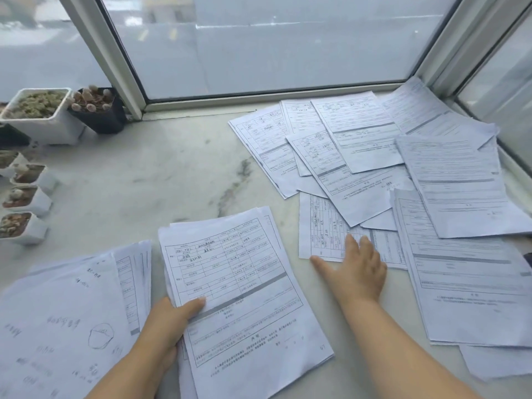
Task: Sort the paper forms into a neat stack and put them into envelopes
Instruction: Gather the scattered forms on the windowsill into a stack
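A stack of printed forms (pixel 241 286) lies in front of me on the marble sill. My left hand (pixel 169 321) grips its left edge, thumb on top of the top sheet. My right hand (pixel 357 266) lies flat with straight fingers on a loose form (pixel 322 226) just right of the stack. Several more loose forms (pixel 374 145) are scattered and overlapping across the right side, reaching the window corner. Another pile of papers with handwriting (pixel 63 318) lies at the lower left. No envelope is in view.
Small pots of succulents stand along the left edge: a white pot (pixel 37 116), a black pot (pixel 98 110) and several little white ones (pixel 23 208). Window frames (pixel 121 56) close off the back and right. Bare marble (pixel 144 174) shows in the middle.
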Demonstrator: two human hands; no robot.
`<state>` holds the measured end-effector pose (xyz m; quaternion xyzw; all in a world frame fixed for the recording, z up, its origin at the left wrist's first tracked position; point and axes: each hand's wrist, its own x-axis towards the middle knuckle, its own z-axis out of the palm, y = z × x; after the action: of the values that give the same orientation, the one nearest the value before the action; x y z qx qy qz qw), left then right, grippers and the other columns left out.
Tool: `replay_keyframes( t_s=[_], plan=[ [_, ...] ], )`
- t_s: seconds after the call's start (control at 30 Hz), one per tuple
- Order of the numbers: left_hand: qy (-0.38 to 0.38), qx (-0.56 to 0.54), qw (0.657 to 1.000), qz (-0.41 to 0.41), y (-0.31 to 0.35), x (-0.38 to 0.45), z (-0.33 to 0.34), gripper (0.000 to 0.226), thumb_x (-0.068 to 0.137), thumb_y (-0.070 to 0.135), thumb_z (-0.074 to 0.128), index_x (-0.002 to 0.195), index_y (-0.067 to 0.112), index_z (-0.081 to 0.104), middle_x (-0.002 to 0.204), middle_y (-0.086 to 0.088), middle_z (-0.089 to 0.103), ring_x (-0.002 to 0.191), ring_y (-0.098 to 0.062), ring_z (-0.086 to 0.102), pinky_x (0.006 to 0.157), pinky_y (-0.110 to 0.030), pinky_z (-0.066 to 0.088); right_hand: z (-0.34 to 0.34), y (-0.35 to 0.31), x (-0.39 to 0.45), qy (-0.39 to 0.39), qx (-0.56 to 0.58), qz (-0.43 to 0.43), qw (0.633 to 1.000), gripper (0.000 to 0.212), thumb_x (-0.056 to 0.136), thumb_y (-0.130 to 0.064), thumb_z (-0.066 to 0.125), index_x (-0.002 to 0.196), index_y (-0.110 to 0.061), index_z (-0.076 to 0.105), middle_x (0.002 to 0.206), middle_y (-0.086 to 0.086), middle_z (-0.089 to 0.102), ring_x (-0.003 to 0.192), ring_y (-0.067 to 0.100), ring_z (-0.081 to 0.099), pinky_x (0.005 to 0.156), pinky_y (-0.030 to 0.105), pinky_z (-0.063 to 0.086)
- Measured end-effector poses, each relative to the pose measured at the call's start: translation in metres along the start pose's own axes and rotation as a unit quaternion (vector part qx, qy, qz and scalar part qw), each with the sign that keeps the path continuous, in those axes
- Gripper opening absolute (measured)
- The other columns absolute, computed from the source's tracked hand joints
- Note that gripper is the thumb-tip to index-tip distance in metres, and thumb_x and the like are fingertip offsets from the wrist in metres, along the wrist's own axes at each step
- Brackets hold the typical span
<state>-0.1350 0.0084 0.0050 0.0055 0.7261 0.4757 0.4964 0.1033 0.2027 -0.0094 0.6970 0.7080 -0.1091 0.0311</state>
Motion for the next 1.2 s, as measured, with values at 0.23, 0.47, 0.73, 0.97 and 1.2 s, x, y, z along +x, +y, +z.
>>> replay_keyframes(
  t_s=[0.23,0.47,0.73,0.97,1.2],
  plan=[
    [0.029,-0.029,0.999,-0.033,0.000,-0.005,0.009,0.026,0.084,-0.002,0.066,0.109,0.006,0.064,0.097,-0.014,0.073,0.087,-0.035,0.069,0.079,-0.044,0.054,-0.006,0.013,0.025,-0.010,0.025,0.017,0.999,0.108,0.067,-0.082,0.053,0.150,-0.020,0.023,0.155,0.009,0.019,0.141,0.027,0.020,0.114,0.048,0.015],
    [0.040,-0.030,0.998,-0.026,-0.001,-0.007,0.010,0.025,0.084,-0.002,0.066,0.106,0.008,0.065,0.092,-0.011,0.074,0.087,-0.034,0.070,0.078,-0.042,0.054,0.006,0.016,0.018,0.018,0.055,-0.010,0.998,0.098,0.073,-0.076,0.057,0.149,-0.020,0.031,0.160,0.002,0.021,0.142,0.026,0.024,0.112,0.047,0.018],
    [0.009,-0.005,0.999,-0.044,0.004,-0.010,0.001,0.024,0.084,-0.004,0.064,0.106,0.003,0.066,0.097,-0.017,0.073,0.087,-0.037,0.069,0.081,-0.045,0.052,-0.016,0.053,0.025,0.033,0.277,-0.077,0.957,0.047,0.085,0.005,0.045,0.116,-0.020,0.070,0.123,0.001,0.067,0.115,0.024,0.057,0.089,0.031,0.043],
    [-0.026,0.034,0.997,-0.071,0.022,-0.010,-0.008,0.019,0.089,-0.002,0.056,0.105,0.001,0.066,0.093,-0.019,0.073,0.088,-0.037,0.070,0.084,-0.047,0.053,0.000,-0.003,-0.048,-0.007,0.288,-0.265,0.920,0.046,0.062,-0.003,0.050,0.084,-0.040,0.066,0.138,-0.020,0.044,0.135,0.004,0.025,0.115,0.045,-0.008],
    [-0.066,0.080,0.992,-0.078,0.027,-0.014,-0.015,0.016,0.089,0.012,0.060,0.079,0.006,0.070,0.066,-0.001,0.072,0.065,-0.017,0.069,0.064,-0.021,0.054,-0.002,0.002,-0.094,0.015,0.266,-0.408,0.873,0.016,0.072,-0.024,0.049,0.071,-0.034,0.061,0.154,-0.010,0.034,0.147,0.015,0.019,0.116,0.043,0.001]
  ],
)
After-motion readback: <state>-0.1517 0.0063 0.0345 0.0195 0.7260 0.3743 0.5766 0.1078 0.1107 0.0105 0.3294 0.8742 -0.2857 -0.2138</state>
